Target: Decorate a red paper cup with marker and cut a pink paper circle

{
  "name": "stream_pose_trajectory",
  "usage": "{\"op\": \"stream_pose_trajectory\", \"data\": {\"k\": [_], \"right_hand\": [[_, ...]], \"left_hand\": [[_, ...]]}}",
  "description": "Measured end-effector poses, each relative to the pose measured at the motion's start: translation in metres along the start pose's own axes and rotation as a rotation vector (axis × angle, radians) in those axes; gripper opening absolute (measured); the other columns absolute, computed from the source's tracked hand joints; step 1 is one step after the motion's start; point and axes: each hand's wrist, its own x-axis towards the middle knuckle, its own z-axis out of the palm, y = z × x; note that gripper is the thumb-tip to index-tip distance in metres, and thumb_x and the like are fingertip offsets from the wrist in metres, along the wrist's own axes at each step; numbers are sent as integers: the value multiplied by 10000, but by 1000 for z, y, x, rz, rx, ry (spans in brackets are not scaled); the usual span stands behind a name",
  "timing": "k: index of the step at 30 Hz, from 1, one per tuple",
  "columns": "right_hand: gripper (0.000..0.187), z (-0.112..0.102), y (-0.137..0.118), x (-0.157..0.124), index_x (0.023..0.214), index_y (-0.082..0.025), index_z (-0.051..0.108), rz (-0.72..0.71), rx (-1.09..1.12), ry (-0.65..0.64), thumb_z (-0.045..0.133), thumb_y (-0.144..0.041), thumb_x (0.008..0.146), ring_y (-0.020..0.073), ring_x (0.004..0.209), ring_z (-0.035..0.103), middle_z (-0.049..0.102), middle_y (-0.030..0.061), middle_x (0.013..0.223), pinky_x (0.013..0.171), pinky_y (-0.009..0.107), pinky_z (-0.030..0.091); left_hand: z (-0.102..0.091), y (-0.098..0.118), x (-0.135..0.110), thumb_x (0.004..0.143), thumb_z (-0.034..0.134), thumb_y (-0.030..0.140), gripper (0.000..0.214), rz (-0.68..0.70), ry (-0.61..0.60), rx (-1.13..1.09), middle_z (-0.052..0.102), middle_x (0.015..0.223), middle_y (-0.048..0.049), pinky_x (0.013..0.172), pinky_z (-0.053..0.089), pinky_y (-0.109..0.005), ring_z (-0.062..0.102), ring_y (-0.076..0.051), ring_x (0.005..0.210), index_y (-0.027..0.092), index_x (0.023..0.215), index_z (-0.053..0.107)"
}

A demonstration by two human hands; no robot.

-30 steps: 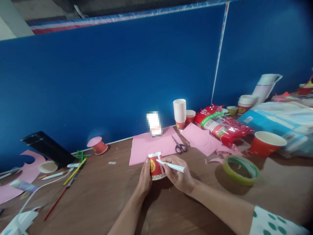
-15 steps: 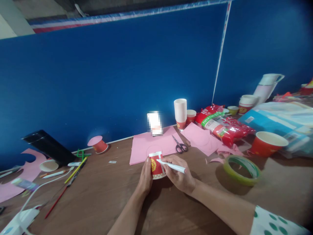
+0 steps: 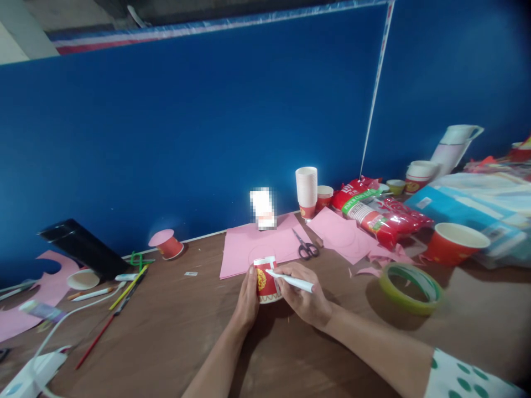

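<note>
An upturned red paper cup [image 3: 266,280] with a yellow flower print stands on the brown table [image 3: 174,337]. My left hand [image 3: 248,301] is wrapped round its left side, steadying it. My right hand [image 3: 305,296] grips a white pen [image 3: 290,281] whose tip touches the cup near its top right. A pink paper sheet [image 3: 257,243] lies just behind the cup, with black scissors [image 3: 306,248] on its right edge.
A green tape roll [image 3: 410,287] and a red cup [image 3: 452,242] sit to the right. Stacked paper cups [image 3: 306,192] and red packets [image 3: 379,213] stand at the blue wall. Pencils [image 3: 124,290], a pink-topped cup [image 3: 166,244] and a black box [image 3: 77,247] lie left.
</note>
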Motion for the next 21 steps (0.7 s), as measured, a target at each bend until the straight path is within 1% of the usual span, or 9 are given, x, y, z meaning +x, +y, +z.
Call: {"op": "stream_pose_trajectory", "data": {"k": [5, 9, 12, 14, 18, 21], "right_hand": [[134, 1, -1, -1, 949, -193, 589, -29, 26, -10, 502, -133, 867, 172, 767, 642, 678, 54, 815, 735, 301, 527], [131, 0, -1, 0, 946, -195, 586, -40, 18, -18, 496, -142, 867, 175, 767, 646, 676, 53, 813, 735, 306, 526], [127, 0, -1, 1, 932, -193, 592, -17, 12, -3, 491, -144, 871, 178, 760, 645, 676, 54, 798, 733, 308, 527], [129, -1, -2, 2, 920, -194, 597, -5, 1, 8, 486, -148, 875, 180, 754, 644, 676, 57, 796, 731, 312, 527], [133, -1, -2, 2, 906, -193, 604, 15, -3, 22, 483, -146, 879, 181, 773, 645, 677, 62, 816, 739, 313, 527], [118, -2, -3, 1, 916, -183, 603, 68, 6, 54, 497, -151, 873, 177, 765, 644, 671, 62, 815, 728, 298, 527]], "left_hand": [[2, 6, -2, 800, 493, 579, 553, 11, 24, 88, 607, 1226, -130, 1054, 323, -403, 469, -296, 1229, 127, 1091, 622], [4, 12, -4, 804, 505, 558, 500, 6, 1, 34, 642, 1167, -111, 1020, 362, -376, 510, -283, 1182, 136, 1036, 640], [5, 13, -5, 796, 542, 527, 457, 1, 9, 30, 653, 1147, -97, 1028, 349, -363, 508, -278, 1182, 142, 1017, 652], [4, 12, -4, 798, 542, 523, 463, 0, 16, 10, 650, 1152, -98, 1029, 347, -370, 513, -277, 1177, 139, 1034, 649], [3, 8, -3, 793, 548, 523, 481, -26, 22, -63, 672, 1105, -112, 988, 387, -379, 543, -285, 1139, 121, 1037, 648], [6, 10, -3, 780, 555, 538, 502, -46, 5, -103, 689, 1055, -114, 962, 410, -388, 565, -287, 1104, 107, 1018, 649]]}}
